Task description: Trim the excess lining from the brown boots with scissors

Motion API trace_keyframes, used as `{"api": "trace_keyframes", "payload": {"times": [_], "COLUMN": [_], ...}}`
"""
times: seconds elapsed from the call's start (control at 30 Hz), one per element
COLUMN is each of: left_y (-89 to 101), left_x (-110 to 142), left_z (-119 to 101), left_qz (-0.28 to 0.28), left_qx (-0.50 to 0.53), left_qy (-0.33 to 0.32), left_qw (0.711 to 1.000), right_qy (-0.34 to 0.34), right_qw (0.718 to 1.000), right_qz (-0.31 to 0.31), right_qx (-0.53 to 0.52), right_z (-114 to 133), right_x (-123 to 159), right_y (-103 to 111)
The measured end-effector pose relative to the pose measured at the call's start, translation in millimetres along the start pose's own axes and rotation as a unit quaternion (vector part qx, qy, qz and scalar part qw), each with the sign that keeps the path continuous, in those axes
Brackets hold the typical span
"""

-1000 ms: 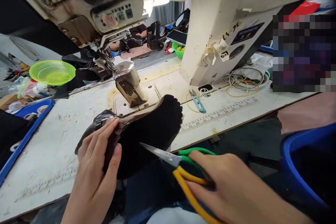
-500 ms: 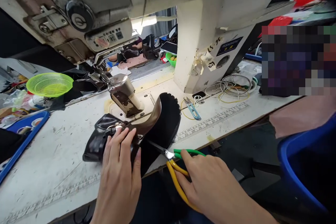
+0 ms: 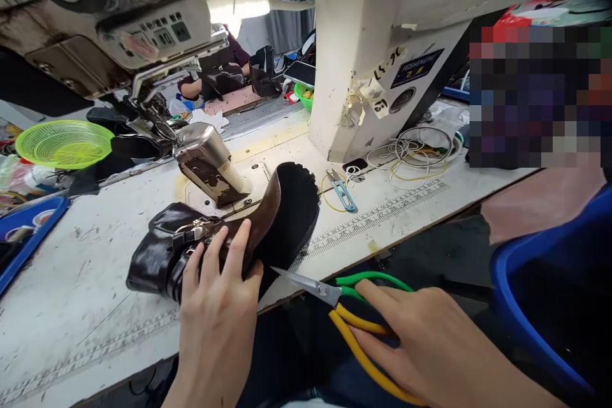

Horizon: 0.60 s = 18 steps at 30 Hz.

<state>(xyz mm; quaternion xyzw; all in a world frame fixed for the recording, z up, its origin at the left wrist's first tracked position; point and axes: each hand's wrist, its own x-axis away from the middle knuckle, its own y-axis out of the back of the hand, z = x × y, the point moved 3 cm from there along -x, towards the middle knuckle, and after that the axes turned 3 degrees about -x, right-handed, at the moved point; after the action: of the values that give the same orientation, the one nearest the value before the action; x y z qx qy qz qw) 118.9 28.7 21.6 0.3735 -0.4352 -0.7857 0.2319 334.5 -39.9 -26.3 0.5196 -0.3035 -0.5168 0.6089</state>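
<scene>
Since a moment ago, the scissors (image 3: pixel 335 303) have pulled back from the boot (image 3: pixel 224 236), blades shut. The right hand (image 3: pixel 421 338) grips their handles; the left hand (image 3: pixel 217 312) lies flat, fingers spread, on the boot in front of it

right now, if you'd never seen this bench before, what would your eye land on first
The glossy dark brown shoe piece lying on the scuffed white table, pinned by the left hand. Just to its right, the right hand holds scissors with green and yellow handles, blades pointing at the piece's black edge. Above it all looms the sewing machine, with a lime green basket at far left.
</scene>
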Motion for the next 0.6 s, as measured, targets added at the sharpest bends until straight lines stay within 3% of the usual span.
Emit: {"api": "trace_keyframes", "payload": {"times": [0.17, 0.37, 0.47, 0.6], "left_y": [3.3, 9.5, 13.6, 18.6], "left_x": [-3, -8, -10, -11], "left_z": [-1, 5, 9, 12], "left_qz": [-0.005, 0.022, 0.026, 0.021], "left_qx": [0.0, 0.01, 0.027, 0.063], "left_qy": [0.003, 0.0, 0.009, 0.02], "left_qw": [1.0, 1.0, 0.999, 0.998], "right_qy": [0.054, 0.097, 0.11, 0.115], "right_qw": [0.995, 0.99, 0.99, 0.99], "right_qz": [-0.07, -0.054, -0.027, -0.043], "right_qx": [0.055, 0.086, 0.083, 0.071], "right_z": [-11, 1, 3, 11], "right_x": [-10, -41, -47, -49], "right_y": [20, 22, 19, 19]}}
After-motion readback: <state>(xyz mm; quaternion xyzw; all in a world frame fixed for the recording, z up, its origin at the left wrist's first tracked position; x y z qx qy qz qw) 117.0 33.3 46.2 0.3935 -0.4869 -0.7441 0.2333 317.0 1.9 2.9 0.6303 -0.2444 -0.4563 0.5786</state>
